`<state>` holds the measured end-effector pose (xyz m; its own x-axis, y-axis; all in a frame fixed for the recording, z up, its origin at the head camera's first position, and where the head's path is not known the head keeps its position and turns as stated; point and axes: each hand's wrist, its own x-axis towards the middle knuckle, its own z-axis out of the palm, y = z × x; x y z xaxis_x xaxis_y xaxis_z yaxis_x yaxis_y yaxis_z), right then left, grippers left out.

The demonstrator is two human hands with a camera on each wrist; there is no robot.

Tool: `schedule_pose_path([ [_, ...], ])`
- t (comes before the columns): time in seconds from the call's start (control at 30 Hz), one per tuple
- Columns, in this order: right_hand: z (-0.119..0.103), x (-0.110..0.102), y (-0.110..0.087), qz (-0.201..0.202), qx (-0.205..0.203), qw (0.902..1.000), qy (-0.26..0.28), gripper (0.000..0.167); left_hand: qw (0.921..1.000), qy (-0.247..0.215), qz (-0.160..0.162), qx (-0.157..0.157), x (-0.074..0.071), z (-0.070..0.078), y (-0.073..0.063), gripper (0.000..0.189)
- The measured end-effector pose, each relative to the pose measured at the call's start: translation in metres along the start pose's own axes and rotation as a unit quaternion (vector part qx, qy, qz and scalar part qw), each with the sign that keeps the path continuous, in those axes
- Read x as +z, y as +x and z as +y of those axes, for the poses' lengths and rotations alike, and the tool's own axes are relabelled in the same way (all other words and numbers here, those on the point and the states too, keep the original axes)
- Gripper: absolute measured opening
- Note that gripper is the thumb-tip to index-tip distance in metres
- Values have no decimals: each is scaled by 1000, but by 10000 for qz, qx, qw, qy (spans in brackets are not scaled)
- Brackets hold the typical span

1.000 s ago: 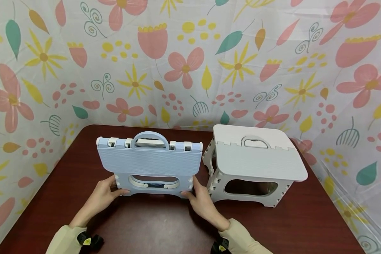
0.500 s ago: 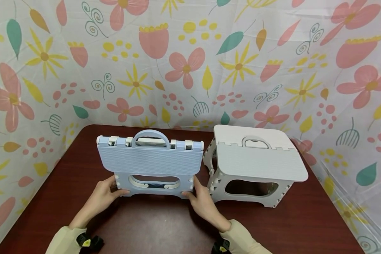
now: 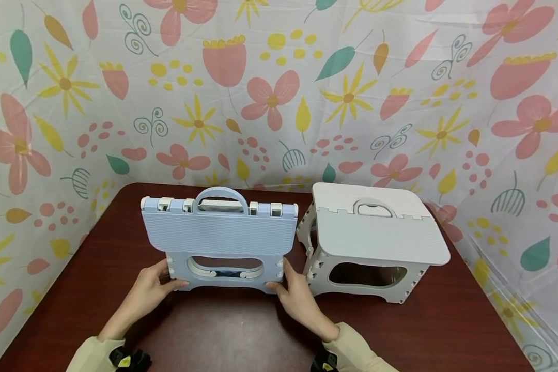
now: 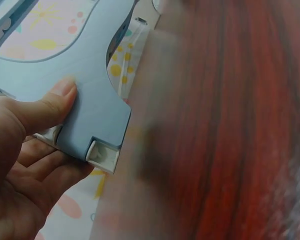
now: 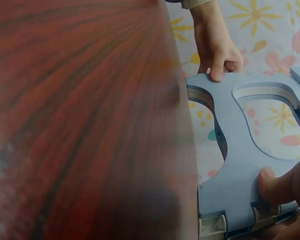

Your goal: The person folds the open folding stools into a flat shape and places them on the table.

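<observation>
Stool (image 3: 219, 235) of light blue plastic, partly folded, is held upright in the head view, over the near middle of a dark red table (image 3: 242, 330). Its lower side edges are gripped by the left hand (image 3: 146, 284) and the right hand (image 3: 297, 294). A white stool (image 3: 381, 237) is set opened just beyond the right hand, before a flowered sheet (image 3: 269, 49).

In the left wrist view, the stool's edge is pinched, the thumb pressed on its face, the fingers bent beneath.

In the right wrist view, the opposite edge is pinched likewise; those fingers are partly cut off.
</observation>
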<state>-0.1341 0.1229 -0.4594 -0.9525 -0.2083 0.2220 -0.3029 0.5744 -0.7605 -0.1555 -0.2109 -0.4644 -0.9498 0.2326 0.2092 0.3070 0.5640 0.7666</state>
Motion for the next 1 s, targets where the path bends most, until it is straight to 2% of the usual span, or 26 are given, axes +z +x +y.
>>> schedule_pose_path([
  [0.3,-2,-2,-2,49,-16,10000,18,55,9999,-11,51,-118,1,4,-3,43],
  [0.5,-2,-1,-4,171,-67,9998,-71,60,9998,-39,153,-95,2,5,-6,41],
  [0.77,-3,-1,-5,166,34,9998,-113,57,9984,-15,240,-511,5,5,-8,37],
  [1.0,-2,-2,-4,166,56,9997,-141,57,9978,88,391,-532,4,8,-9,38],
])
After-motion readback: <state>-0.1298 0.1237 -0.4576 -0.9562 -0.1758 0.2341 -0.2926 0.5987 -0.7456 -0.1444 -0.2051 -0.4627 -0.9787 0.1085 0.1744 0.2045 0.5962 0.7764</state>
